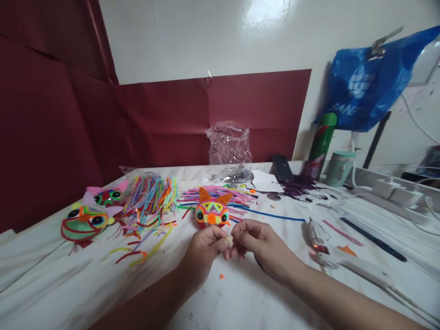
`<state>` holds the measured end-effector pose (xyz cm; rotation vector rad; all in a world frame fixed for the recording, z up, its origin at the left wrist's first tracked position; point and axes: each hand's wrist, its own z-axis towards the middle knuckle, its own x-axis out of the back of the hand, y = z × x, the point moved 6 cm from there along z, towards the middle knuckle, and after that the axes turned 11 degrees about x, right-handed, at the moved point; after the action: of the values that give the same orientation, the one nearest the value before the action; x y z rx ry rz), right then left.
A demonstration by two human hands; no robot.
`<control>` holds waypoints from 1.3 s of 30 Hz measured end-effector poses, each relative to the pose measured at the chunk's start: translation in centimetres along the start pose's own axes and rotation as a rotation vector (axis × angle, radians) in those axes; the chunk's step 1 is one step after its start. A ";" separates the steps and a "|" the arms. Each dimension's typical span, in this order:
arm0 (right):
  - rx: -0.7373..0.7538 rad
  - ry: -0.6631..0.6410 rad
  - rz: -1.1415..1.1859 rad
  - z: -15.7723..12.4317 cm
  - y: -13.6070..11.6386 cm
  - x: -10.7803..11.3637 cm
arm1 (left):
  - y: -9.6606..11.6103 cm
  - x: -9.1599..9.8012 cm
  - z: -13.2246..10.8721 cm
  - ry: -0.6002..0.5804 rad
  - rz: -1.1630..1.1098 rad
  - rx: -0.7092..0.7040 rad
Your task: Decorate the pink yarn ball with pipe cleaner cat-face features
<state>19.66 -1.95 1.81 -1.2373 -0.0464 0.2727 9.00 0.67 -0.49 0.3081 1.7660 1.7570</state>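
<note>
The left hand point(206, 243) pinches a small pale piece point(230, 240) between thumb and index finger. The right hand point(258, 239) presses thumb and index finger together just beside it; whether they grip anything cannot be determined. Beyond the fingertips sits an orange-eared face point(211, 206); rightward lies a glue gun point(364, 269).

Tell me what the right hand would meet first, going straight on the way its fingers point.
Probably the small pale piece that the left hand seems to pinch, or that hand itself; depth there is unclear.
</note>
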 end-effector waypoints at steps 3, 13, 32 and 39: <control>0.022 -0.009 -0.023 -0.2 -0.1 0.0 | -0.1 0.0 0.0 0.009 0.008 0.006; 0.069 -0.022 -0.066 -0.4 0.5 0.3 | -0.7 0.0 0.2 0.009 -0.004 0.048; 0.390 0.063 -0.580 -1.2 -0.6 -0.2 | -0.8 0.0 -0.2 0.157 -0.015 -0.009; 0.346 0.086 -0.538 -1.3 -0.1 -0.3 | 0.3 0.6 -0.8 0.347 0.238 -0.129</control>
<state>19.63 -3.23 1.55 -0.8514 -0.2440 -0.2341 7.98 0.34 -0.40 0.1705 1.9015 2.1921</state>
